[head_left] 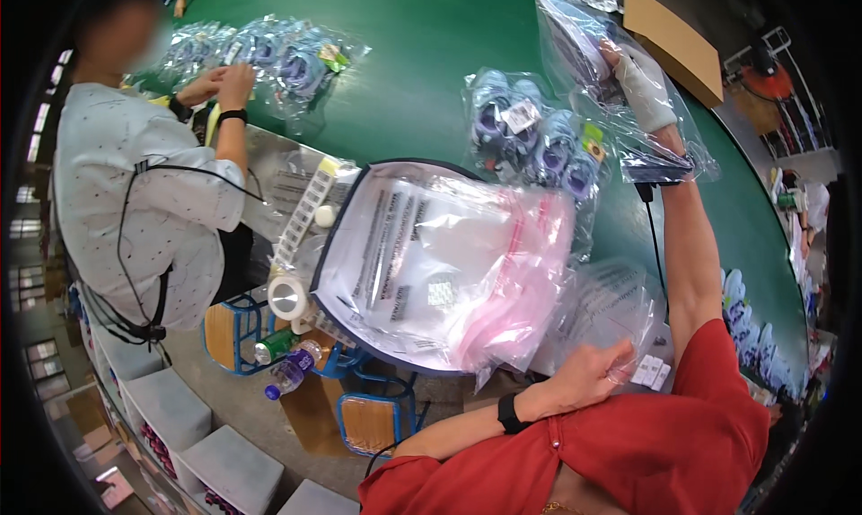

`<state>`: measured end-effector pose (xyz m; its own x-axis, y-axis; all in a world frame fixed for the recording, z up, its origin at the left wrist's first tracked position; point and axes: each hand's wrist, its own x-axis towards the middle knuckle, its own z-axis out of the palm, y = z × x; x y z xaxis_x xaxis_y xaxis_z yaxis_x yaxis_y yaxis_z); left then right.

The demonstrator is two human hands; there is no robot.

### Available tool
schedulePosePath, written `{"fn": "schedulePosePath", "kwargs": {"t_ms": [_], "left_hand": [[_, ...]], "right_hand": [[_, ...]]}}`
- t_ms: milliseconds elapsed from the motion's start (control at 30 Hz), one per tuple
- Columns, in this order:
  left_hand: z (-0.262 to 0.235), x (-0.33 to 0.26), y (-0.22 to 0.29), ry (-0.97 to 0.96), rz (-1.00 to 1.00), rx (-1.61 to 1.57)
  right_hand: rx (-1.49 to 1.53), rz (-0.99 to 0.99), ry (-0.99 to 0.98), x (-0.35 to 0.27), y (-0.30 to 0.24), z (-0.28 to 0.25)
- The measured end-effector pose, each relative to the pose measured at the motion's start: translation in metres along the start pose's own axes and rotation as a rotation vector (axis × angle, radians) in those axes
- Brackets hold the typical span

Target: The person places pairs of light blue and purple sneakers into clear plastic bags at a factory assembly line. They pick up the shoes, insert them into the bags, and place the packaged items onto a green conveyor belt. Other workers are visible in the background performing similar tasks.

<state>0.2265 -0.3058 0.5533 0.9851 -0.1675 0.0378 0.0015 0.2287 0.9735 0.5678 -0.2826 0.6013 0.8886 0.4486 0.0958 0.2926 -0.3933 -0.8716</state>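
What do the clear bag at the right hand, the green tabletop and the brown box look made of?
Clear bag: glossy plastic film; see-through, crinkled highlights.
Green tabletop: smooth, low sheen; maybe paint or rubber-like sheet, core unseen.
Brown box: matte, probably cardboard; plain tan faces, crisp edges.

Purple-labelled bottle (291, 372), blue-framed stools (370, 423), grey boxes (235, 472)

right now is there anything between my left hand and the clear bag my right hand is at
Yes: a loose plastic bag lies right at the left hand, and farther along, bagged blue shoes edge the straight path toward the clear bag at the right hand.
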Motion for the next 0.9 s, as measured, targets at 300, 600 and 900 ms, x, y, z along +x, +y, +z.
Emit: {"fn": "schedulePosePath", "kwargs": {"t_ms": [300,600,900], "left_hand": [[0.005,0.003,-0.003,-0.007,-0.005,-0.016],[0.021,0.005,-0.011,-0.111,-0.108,-0.009],[0.021,-0.009,-0.023,-0.048,-0.222,0.018]], "right_hand": [[0.046,0.018,0.002,0.004,0.031,-0.015],[-0.127,0.199,0.059,-0.044,0.07,-0.068],[0.124,-0.218,-0.21,0.007,-0.01,0.07]]}}
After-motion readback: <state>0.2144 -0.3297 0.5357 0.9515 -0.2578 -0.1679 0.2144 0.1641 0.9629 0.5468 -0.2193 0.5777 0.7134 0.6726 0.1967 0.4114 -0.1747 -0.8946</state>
